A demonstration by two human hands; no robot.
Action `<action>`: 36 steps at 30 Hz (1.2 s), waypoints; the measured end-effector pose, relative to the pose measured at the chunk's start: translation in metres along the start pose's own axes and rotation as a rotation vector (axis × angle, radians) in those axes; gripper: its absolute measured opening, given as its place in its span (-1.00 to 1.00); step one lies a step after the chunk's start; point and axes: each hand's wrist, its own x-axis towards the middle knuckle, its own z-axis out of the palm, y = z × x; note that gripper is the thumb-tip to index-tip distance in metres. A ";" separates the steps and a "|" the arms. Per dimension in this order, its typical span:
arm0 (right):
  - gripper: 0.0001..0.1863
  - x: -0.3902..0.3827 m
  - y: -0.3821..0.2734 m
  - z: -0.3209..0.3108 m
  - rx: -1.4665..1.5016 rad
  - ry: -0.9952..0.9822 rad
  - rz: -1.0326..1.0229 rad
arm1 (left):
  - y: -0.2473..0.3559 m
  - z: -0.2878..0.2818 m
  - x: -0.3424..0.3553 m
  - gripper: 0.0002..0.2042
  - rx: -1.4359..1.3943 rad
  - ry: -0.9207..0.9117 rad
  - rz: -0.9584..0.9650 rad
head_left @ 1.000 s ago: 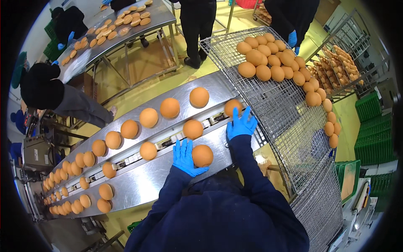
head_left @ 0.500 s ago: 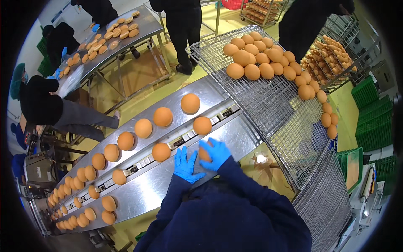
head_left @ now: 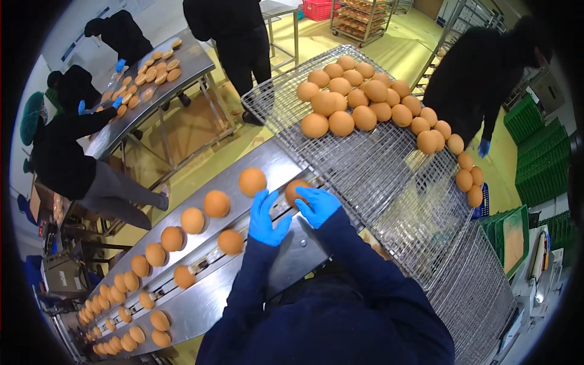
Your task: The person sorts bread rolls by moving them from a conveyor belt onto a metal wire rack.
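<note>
My right hand (head_left: 317, 207), in a blue glove, has its fingertips on a round brown bun (head_left: 297, 191) at the upper end of the conveyor channel. To its left, my left hand (head_left: 267, 220), also gloved in blue, hovers by the channel with fingers stretched and nothing in it. More buns ride down the channel, the closest being a bun (head_left: 230, 242) just below-left of my left hand. Along the far side of the metal conveyor table (head_left: 277, 161) runs a row of buns (head_left: 216, 204); several lie on the near side at lower left.
A wire rack (head_left: 359, 161) loaded with several buns (head_left: 341, 122) overlaps the table's right end. Another wire rack (head_left: 471, 292) lies below it. Green crates (head_left: 541, 158) are stacked at right. People stand around a steel table (head_left: 191, 61) at upper left; another person (head_left: 480, 85) stands beyond the rack.
My right hand has brought a bun from the table's near side up to the channel. My left hand has lifted toward the channel. Channel buns have travelled down-left, and the view has shifted.
</note>
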 end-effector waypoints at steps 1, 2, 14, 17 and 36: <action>-0.43 0.003 -0.003 -0.025 0.249 -0.053 0.046 | -0.003 0.014 0.025 -0.34 0.028 0.022 0.026; -0.38 0.016 0.009 -0.049 0.122 0.094 -0.006 | -0.003 0.032 0.054 -0.33 0.050 0.039 0.062; -0.08 0.155 0.187 -0.199 -0.492 0.077 0.241 | 0.093 0.196 0.254 0.04 0.678 -0.402 -0.554; 0.01 0.159 0.188 -0.204 -0.634 -0.048 0.176 | 0.089 0.197 0.258 0.06 0.680 -0.407 -0.597; -0.05 -0.006 0.026 -0.097 -0.326 0.014 -0.010 | -0.032 -0.007 -0.085 -0.01 0.593 -0.033 -0.696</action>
